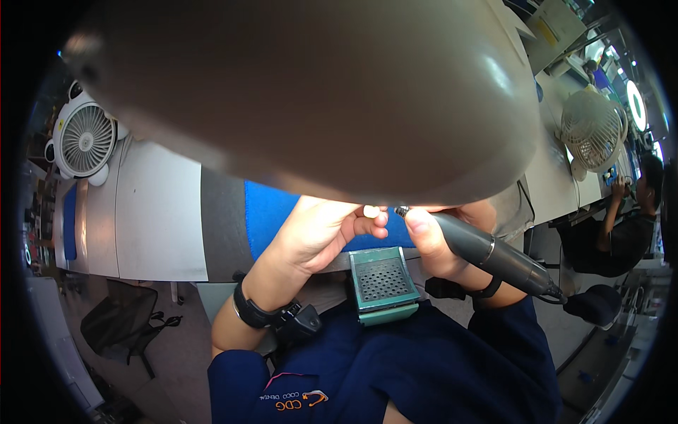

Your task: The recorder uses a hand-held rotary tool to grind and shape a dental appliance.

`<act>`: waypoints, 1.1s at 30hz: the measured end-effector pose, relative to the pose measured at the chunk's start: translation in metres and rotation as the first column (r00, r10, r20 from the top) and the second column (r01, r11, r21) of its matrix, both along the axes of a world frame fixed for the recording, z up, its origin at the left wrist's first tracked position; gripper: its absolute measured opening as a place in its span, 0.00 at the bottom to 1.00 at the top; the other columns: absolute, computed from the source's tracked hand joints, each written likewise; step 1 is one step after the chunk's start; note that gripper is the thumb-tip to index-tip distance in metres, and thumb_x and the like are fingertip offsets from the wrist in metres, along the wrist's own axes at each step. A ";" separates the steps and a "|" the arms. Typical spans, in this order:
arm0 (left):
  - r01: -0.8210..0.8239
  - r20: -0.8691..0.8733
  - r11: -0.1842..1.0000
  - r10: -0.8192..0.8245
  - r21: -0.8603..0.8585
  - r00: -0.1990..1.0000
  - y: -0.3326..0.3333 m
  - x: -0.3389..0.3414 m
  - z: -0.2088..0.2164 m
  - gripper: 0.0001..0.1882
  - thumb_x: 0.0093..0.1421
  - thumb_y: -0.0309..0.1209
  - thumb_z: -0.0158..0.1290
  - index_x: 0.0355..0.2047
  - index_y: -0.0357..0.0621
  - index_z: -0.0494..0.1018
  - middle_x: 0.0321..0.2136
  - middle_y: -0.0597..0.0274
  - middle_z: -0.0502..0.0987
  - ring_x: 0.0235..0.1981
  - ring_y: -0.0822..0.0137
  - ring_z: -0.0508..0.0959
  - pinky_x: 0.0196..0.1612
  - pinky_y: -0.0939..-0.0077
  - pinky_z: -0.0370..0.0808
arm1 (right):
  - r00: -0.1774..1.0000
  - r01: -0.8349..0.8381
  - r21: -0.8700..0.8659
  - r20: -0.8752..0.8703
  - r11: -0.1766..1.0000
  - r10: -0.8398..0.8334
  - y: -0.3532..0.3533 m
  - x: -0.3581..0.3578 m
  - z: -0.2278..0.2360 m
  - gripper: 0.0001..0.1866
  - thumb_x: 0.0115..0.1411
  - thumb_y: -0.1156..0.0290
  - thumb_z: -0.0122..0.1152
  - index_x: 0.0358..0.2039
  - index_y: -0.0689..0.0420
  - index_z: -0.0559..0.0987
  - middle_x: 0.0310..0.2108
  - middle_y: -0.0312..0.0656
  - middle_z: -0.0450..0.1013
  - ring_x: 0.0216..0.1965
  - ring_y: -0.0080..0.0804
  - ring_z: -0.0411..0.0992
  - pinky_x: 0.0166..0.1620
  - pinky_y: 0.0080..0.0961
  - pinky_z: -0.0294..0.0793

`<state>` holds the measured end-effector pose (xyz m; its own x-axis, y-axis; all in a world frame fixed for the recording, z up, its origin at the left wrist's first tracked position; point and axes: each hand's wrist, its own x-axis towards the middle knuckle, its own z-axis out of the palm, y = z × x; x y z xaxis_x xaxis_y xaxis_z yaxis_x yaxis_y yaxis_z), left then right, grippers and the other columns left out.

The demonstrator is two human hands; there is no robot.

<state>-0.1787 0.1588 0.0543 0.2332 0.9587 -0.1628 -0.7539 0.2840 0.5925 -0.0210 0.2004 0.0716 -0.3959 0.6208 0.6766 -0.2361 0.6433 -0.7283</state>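
My left hand (321, 230) is pinched closed on a small whitish piece (371, 211), whose exact kind is too small to make out. My right hand (436, 244) grips a dark grey rotary handpiece (480, 251), its cord trailing down to the right and its metal nose (401, 211) pointing at the whitish piece. A short gap shows between the nose and the left fingers. Some fingertips and the top of both hands are hidden behind a big rounded grey-beige hood (332, 106). Below the hands sits a green-framed tray (384, 279) with a perforated plate.
A blue mat (265, 212) lies on the bench (159, 212). White fans stand at the left (85, 140) and right (593, 131). Another person (628, 226) sits at the far right. A black bag (123, 318) is at lower left, beside the bench. The hood fills the upper middle.
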 end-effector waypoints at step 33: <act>0.003 -0.202 0.997 0.013 0.080 0.979 -0.002 -0.002 0.011 0.05 0.55 0.22 0.46 0.31 0.31 0.68 0.23 0.56 0.72 0.22 0.69 0.74 0.25 0.76 0.75 | 0.997 -0.067 -0.005 0.043 0.998 0.067 0.003 0.007 -0.001 0.06 0.46 0.81 0.55 0.25 0.61 0.68 0.18 0.39 0.67 0.18 0.20 0.64 0.21 0.15 0.61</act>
